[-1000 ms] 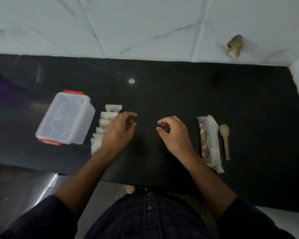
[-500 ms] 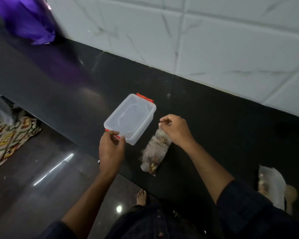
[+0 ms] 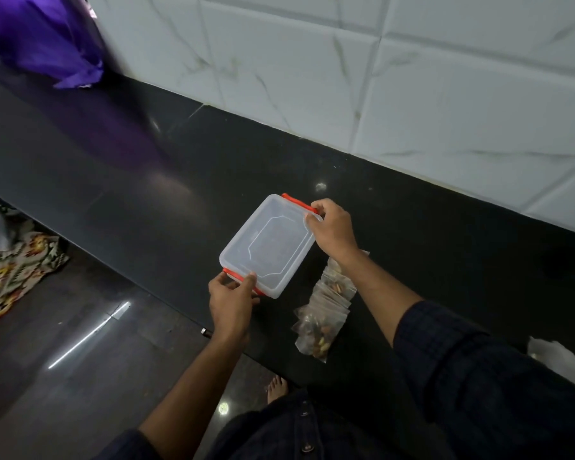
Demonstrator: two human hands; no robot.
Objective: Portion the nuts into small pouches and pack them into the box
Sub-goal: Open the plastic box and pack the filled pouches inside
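A clear plastic box (image 3: 269,244) with a lid and red clips rests on the black counter (image 3: 445,247). My left hand (image 3: 232,302) grips its near red clip at the counter's front edge. My right hand (image 3: 332,228) holds the far red clip at the box's far right corner. A row of several small clear pouches of nuts (image 3: 326,307) lies on the counter just right of the box, partly under my right forearm.
The larger nut bag (image 3: 558,358) shows at the right edge, partly hidden by my sleeve. A purple cloth (image 3: 44,38) hangs at the far left by the white tiled wall. Below the counter are the dark floor, a patterned mat (image 3: 10,273) and my foot.
My right hand left the pouches and moved to the box's far clip. My left hand stays at the near clip. The camera view swung further left earlier.
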